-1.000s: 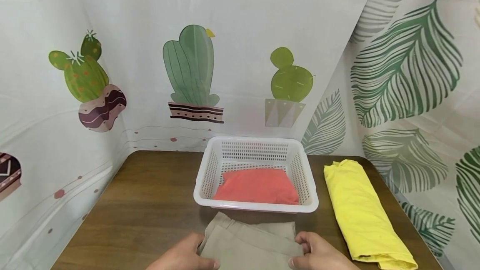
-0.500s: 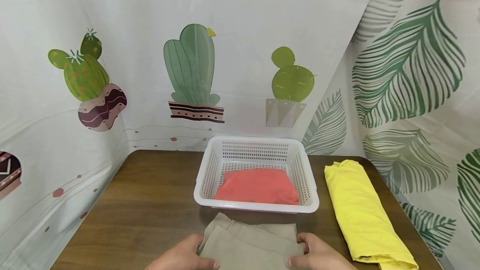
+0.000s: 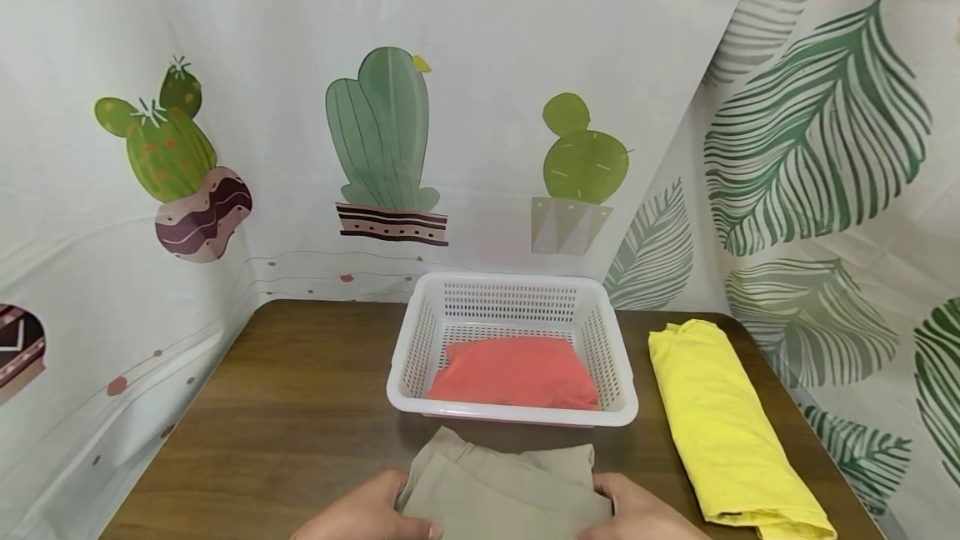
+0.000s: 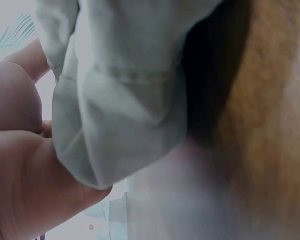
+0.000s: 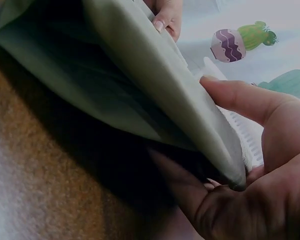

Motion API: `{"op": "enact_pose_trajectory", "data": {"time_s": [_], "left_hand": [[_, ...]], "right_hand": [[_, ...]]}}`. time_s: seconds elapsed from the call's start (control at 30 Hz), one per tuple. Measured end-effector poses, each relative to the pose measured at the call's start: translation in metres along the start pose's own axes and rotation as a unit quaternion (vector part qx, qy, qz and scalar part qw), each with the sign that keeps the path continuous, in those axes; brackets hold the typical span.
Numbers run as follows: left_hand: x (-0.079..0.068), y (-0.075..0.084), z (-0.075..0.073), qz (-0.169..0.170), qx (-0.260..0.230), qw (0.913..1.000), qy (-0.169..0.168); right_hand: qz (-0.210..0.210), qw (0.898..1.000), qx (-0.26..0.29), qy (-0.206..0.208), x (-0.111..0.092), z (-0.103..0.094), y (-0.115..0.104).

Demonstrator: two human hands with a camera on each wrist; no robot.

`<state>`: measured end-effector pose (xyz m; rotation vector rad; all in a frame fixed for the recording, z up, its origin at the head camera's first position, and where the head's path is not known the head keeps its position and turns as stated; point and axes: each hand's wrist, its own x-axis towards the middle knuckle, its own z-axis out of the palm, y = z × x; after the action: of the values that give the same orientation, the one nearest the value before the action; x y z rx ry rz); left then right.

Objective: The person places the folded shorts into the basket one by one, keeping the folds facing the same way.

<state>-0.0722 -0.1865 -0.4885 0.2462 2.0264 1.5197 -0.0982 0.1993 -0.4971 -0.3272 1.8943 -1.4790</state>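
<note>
A folded grey-khaki garment [image 3: 510, 498] lies between my two hands at the near edge of the head view. My left hand [image 3: 371, 511] grips its left side, thumb on top. On the opposite side my right hand [image 3: 641, 513] pinches the folded edge, thumb above and fingers beneath, as the right wrist view shows. There the garment's underside [image 5: 80, 75] stands off the table over a dark shadow. A stitched seam crosses the fold [image 4: 125, 100] in the left wrist view. The garment's near part is cut off by the head frame.
A white plastic basket [image 3: 401, 348] stands just beyond the garment, with a folded coral-red cloth [image 3: 517, 369] inside. To the right, a folded yellow cloth [image 3: 723, 423] lies along the brown wooden table [image 3: 285, 407]. Curtains with printed plants hang behind and beside the table.
My right hand has shifted its hold, its fingers now tucked further under the garment's right edge. The garment's top folds have moved slightly; the left hand is almost unmoved.
</note>
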Motion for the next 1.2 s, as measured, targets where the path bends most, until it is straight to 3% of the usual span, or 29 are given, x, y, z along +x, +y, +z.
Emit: {"op": "enact_pose_trajectory", "data": {"time_s": [0.23,0.63,0.93,1.2], "left_hand": [[-0.0013,-0.0023,0.0016,-0.007,-0.022,0.9997,-0.008],[-0.0043,-0.0042,0.0006,-0.002,-0.011,0.9998,-0.015],[-0.0061,-0.0014,0.001,0.011,-0.042,0.9976,-0.054],[-0.0093,0.0051,0.0033,0.014,-0.041,0.9972,-0.061]], "right_hand": [[0.027,0.999,0.015,-0.007,-0.0028,0.0007,-0.0022],[-0.001,0.999,0.031,-0.032,-0.0025,-0.0007,-0.001],[-0.017,0.998,0.03,-0.045,-0.0029,-0.0023,-0.0055],[-0.027,0.997,0.036,-0.055,-0.0056,-0.0029,-0.01]]}}
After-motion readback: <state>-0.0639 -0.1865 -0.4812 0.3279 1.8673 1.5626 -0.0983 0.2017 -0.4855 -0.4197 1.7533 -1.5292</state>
